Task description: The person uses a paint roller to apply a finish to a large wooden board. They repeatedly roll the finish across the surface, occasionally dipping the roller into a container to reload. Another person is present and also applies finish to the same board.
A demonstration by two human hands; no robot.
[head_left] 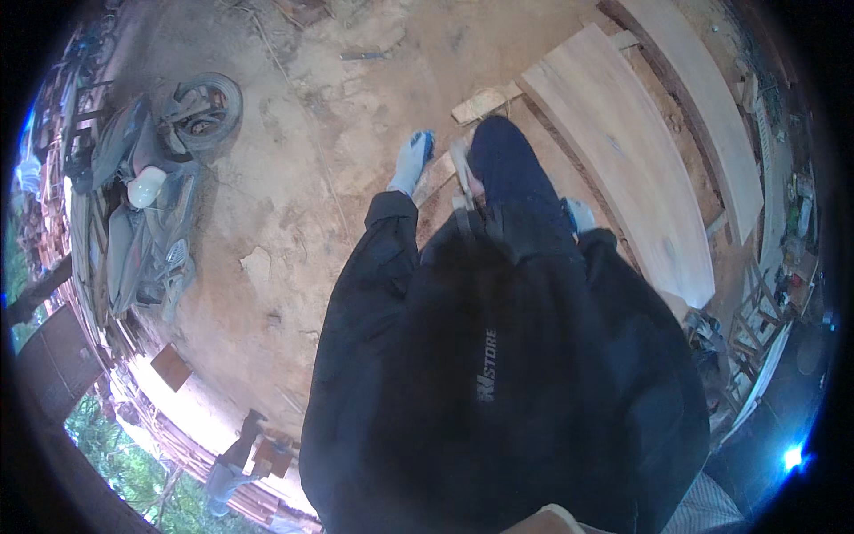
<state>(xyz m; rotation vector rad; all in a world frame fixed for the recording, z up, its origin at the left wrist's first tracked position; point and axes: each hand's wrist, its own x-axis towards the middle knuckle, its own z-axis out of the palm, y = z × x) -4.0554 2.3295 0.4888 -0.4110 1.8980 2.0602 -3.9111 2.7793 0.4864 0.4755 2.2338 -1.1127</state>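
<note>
My left hand (412,162), in a pale glove with blue on the palm side, hangs over the dirt floor to the left of my dark trouser leg (511,165). Its fingers look loosely bent, and nothing shows in them. A narrow wooden strip (436,176) lies on the ground just right of this hand. My right hand (580,215), gloved likewise, is mostly hidden by my black jacket and leg; its fingers do not show clearly. Nearest to it is a wide pale wooden plank (623,147), which rests across wooden battens (487,104).
A second long plank (703,98) lies farther right. On the left stands a dusty motorbike (142,222) with its wheel (203,120) toward the far side. Another person (233,467) is at the lower left beside stacked timber. Wood scraps (761,311) lie at the right edge.
</note>
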